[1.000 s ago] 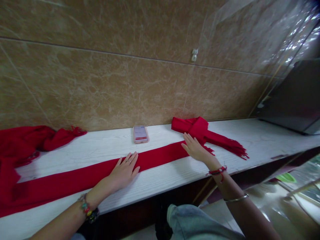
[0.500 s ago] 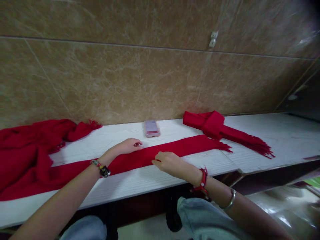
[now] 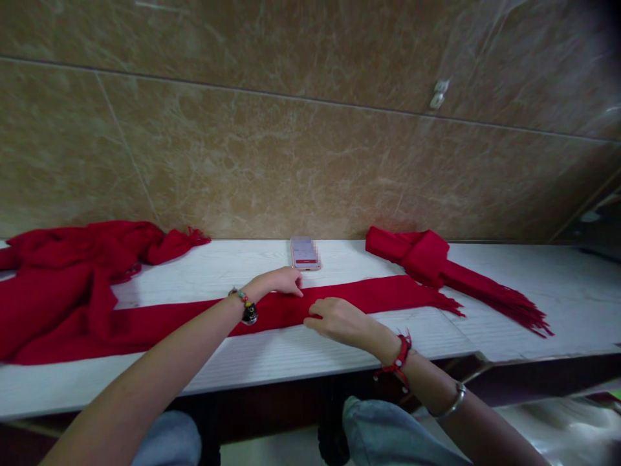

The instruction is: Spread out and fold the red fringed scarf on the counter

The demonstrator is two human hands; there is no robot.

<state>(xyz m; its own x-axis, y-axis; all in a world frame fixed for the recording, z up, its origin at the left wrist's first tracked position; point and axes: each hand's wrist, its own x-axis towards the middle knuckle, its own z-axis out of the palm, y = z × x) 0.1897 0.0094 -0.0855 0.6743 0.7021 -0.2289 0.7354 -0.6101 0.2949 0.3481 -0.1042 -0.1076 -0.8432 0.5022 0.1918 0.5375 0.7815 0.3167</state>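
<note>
A long red scarf [image 3: 189,321] lies flat along the white bench top, its fringed end pointing right. At its far edge, my left hand [image 3: 284,281] is closed, with thumb and fingertips pinching the cloth. My right hand [image 3: 337,318] has curled fingers on the near edge, a short way to the right, closed on the same scarf. Its fingertips are partly hidden by the hand. To the left, the scarf runs into a loose heap of red cloth [image 3: 53,278]. A folded, wrapped red scarf [image 3: 427,255] with a fringed tail rests beyond the right end.
Near the wall, a phone [image 3: 305,253] with a lit screen lies just beyond my left hand. The brown marbled wall [image 3: 272,168] borders the back of the white bench [image 3: 252,353]. My knees are below the bench's front edge.
My left hand has moved right along the scarf's far edge, closer to my right hand, and its fingers have closed. My right hand stays at the near edge. The view has shifted slightly.
</note>
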